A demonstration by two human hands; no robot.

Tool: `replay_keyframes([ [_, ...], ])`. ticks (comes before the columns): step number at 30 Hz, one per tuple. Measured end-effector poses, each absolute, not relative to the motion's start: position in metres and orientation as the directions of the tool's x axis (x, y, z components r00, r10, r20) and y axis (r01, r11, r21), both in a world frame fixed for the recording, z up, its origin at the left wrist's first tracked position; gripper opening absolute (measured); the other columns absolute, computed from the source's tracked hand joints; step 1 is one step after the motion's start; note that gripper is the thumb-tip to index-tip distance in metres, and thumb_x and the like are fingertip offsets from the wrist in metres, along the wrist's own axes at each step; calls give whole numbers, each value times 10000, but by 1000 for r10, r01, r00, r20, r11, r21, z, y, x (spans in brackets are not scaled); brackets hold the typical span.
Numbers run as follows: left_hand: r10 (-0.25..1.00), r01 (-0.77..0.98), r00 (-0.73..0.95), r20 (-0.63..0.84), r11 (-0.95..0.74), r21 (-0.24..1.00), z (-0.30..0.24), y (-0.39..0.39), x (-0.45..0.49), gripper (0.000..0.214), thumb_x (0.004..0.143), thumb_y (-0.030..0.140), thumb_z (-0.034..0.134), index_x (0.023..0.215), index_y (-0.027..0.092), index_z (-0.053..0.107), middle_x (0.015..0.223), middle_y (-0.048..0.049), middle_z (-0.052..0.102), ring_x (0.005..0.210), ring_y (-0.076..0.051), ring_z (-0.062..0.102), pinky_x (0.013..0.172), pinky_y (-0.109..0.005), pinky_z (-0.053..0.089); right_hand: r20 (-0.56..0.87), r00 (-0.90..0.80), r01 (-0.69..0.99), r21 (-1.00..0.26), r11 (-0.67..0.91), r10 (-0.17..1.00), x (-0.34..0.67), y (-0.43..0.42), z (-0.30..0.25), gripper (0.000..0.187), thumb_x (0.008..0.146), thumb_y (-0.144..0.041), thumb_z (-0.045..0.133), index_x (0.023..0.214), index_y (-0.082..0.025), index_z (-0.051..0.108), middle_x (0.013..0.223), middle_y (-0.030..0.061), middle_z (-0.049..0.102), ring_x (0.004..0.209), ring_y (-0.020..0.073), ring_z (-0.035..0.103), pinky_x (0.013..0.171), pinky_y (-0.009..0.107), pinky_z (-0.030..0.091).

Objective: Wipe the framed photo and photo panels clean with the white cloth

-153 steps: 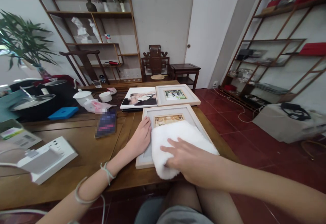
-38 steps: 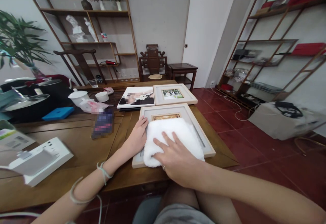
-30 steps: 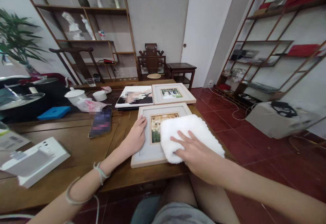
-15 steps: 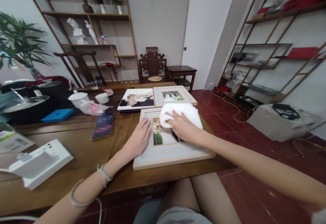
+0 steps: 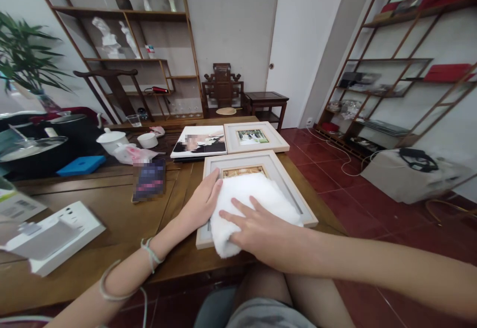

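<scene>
A pale wooden picture frame (image 5: 283, 169) lies flat near the front edge of the brown wooden table (image 5: 112, 208). A fluffy white cloth (image 5: 249, 194) covers most of its glass. My right hand (image 5: 257, 231) lies on the cloth with fingers spread, pressing it onto the frame's near half. My left hand (image 5: 203, 201) rests flat on the frame's left edge, fingers together and stretched out, holding the frame down. Only the top strip of the picture shows above the cloth.
Behind the frame lie a smaller framed photo (image 5: 255, 136) and a photo print (image 5: 199, 144). Left of them are a dark booklet (image 5: 149, 179), a blue box (image 5: 81, 165), white cups (image 5: 112, 141) and a white box (image 5: 55, 236). Shelves line the walls; red tile floor lies to the right.
My right hand has drawn the cloth from the frame's far right corner back toward me over the glass, now covering the picture. My left hand stays on the frame's left edge.
</scene>
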State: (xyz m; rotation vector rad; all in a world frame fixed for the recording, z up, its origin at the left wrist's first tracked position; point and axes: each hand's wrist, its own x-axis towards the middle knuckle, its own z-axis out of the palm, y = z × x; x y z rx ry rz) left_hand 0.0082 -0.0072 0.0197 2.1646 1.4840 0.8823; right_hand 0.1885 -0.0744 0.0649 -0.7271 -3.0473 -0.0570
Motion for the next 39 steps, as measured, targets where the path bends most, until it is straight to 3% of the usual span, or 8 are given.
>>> replay_keyframes([
  [4,899,750,339,276,-436,497,20,-5,9,535,929,392,245,1308,62,427,1412,-154,405,1318,-219,352,1107,-391,240,-22,-902,431,-110,896,431,219,-80,86,313,753,10,453,955,-148,631,1270,148,528,1224,326,415,930,519,398],
  [8,867,772,419,269,-496,397,19,-2,8,487,915,346,313,1264,50,479,1388,-169,434,1300,-238,377,1095,-407,276,-91,-886,434,-510,743,455,270,-51,121,203,809,-78,457,838,-136,649,844,64,668,830,199,616,762,333,490],
  [12,872,784,404,276,-486,387,15,0,7,479,911,331,321,1269,52,475,1370,-174,453,1290,-257,391,1085,-434,295,134,-572,435,-787,438,809,318,-4,127,271,849,-375,510,940,-146,622,831,53,672,691,194,637,595,324,529],
  [18,865,776,409,289,-497,389,14,0,5,464,910,306,314,1277,70,473,1370,-171,455,1283,-260,401,1076,-451,308,593,-262,729,-395,559,761,318,46,111,326,794,-238,584,1091,-110,545,1095,161,627,977,319,598,783,497,502],
  [22,863,772,414,289,-501,390,15,-1,4,473,913,322,307,1284,75,468,1377,-165,448,1287,-259,397,1081,-448,303,484,-537,754,-94,651,691,289,60,97,361,776,42,398,1004,-140,610,1344,139,472,1262,305,381,1002,534,316],
  [25,865,767,405,296,-498,405,15,-1,5,458,910,322,320,1276,100,481,1371,-149,460,1279,-258,409,1077,-453,309,293,-690,713,116,692,662,276,63,75,498,698,128,351,1026,-141,611,1392,128,418,1281,282,360,995,514,328],
  [31,877,772,387,285,-477,420,15,-2,6,487,906,332,328,1276,52,476,1372,-179,450,1288,-267,391,1086,-449,292,203,-679,734,175,656,706,269,55,45,526,677,115,378,1123,-80,577,1390,217,386,1310,362,280,984,571,286],
  [39,870,772,380,315,-486,411,12,1,5,463,899,251,281,1260,47,489,1350,-179,474,1265,-261,425,1076,-447,315,73,-745,665,162,729,664,270,-23,64,453,690,64,429,1054,-127,620,1294,182,510,1219,348,426,963,543,341],
])
